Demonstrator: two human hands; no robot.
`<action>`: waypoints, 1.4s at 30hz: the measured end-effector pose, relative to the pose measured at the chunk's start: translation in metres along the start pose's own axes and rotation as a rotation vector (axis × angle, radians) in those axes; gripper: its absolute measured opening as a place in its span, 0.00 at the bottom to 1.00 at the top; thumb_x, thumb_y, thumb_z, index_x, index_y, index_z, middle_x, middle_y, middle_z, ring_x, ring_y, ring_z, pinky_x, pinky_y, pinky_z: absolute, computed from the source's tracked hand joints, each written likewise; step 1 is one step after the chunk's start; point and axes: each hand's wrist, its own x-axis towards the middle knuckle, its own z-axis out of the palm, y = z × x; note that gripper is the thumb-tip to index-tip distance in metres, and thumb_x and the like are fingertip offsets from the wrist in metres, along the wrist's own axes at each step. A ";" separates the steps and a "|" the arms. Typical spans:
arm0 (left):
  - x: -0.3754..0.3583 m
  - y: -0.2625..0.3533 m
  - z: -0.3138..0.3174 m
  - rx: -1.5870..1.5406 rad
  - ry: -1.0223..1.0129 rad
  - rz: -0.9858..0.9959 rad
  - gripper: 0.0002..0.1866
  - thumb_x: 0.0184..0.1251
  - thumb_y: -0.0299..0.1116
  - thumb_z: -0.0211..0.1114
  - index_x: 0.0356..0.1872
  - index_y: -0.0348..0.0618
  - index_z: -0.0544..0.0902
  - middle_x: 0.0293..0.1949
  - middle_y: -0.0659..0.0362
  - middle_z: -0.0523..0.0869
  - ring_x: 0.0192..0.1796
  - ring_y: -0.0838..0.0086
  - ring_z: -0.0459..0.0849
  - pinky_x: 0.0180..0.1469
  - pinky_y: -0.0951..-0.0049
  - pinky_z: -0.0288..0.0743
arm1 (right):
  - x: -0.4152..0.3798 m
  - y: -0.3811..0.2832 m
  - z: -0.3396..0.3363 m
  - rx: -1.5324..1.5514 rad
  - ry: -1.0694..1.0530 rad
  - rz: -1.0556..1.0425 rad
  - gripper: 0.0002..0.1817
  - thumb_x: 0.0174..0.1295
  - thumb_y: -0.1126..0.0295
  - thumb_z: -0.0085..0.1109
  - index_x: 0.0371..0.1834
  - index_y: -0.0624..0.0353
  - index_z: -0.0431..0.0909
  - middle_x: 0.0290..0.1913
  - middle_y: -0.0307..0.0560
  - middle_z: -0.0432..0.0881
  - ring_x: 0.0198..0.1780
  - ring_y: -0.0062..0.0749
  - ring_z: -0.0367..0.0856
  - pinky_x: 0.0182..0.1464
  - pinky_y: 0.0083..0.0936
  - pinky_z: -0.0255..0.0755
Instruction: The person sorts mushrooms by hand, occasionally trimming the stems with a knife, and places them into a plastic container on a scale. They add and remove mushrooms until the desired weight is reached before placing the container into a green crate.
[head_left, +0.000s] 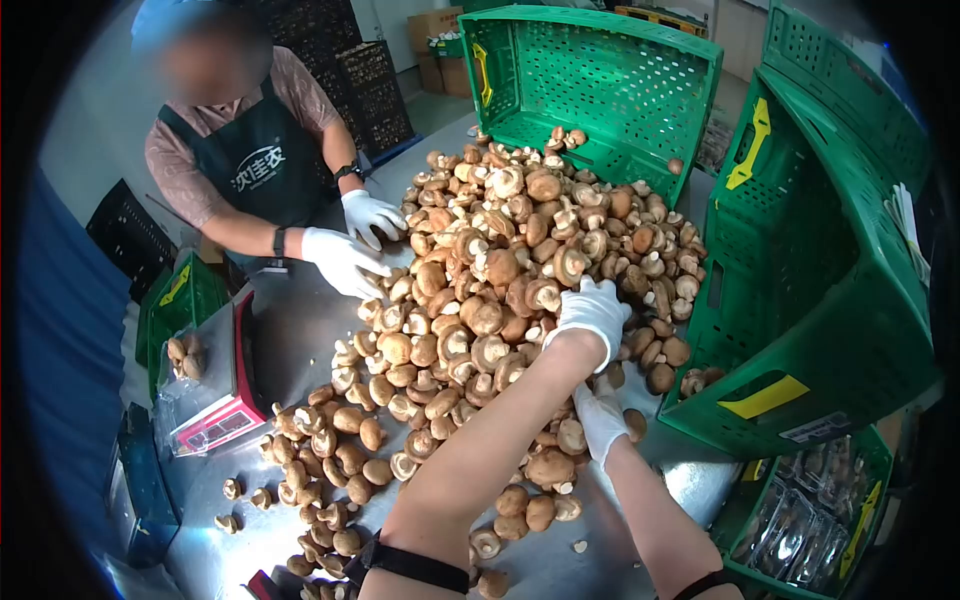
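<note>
A large heap of shiitake mushrooms point(485, 318) covers the metal table in front of me. My left hand point(590, 315), in a white glove, reaches over the right part of the heap. Its fingers are apart and rest among the mushrooms, with no held mushroom visible. Closer to me, my right hand point(601, 418), also gloved, is low at the heap's edge, beside a brown mushroom cap point(635, 425). My left wrist and the mushrooms hide most of its fingers, so I cannot see whether it holds anything.
Opposite, a co-worker point(265, 150) has both gloved hands at the heap's left edge. A tipped green crate point(600, 100) stands behind the mushrooms, another green crate point(790, 260) at right. A pink-sided box point(218, 425) sits left. Packed bags point(800, 530) fill a lower crate.
</note>
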 end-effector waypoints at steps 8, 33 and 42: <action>-0.100 -0.015 0.060 0.070 -0.214 -0.065 0.20 0.64 0.31 0.62 0.58 0.49 0.84 0.59 0.56 0.81 0.69 0.57 0.71 0.71 0.34 0.59 | -0.067 0.043 0.083 -0.845 -0.336 -0.243 0.21 0.72 0.55 0.48 0.49 0.63 0.82 0.47 0.59 0.87 0.48 0.51 0.85 0.53 0.39 0.75; -0.129 -0.115 0.001 -0.234 0.426 -0.074 0.38 0.53 0.17 0.57 0.70 0.53 0.71 0.74 0.47 0.66 0.72 0.48 0.69 0.69 0.58 0.72 | -0.163 -0.004 0.101 -0.701 -0.901 -0.543 0.18 0.70 0.55 0.53 0.49 0.54 0.84 0.40 0.55 0.83 0.45 0.52 0.82 0.47 0.44 0.75; -0.087 -0.113 0.058 -0.152 0.591 -0.178 0.30 0.54 0.20 0.63 0.61 0.54 0.74 0.53 0.51 0.75 0.59 0.52 0.75 0.55 0.55 0.78 | -0.081 -0.032 0.038 -0.400 0.083 -0.618 0.08 0.66 0.66 0.57 0.40 0.57 0.84 0.39 0.51 0.86 0.41 0.49 0.84 0.49 0.42 0.77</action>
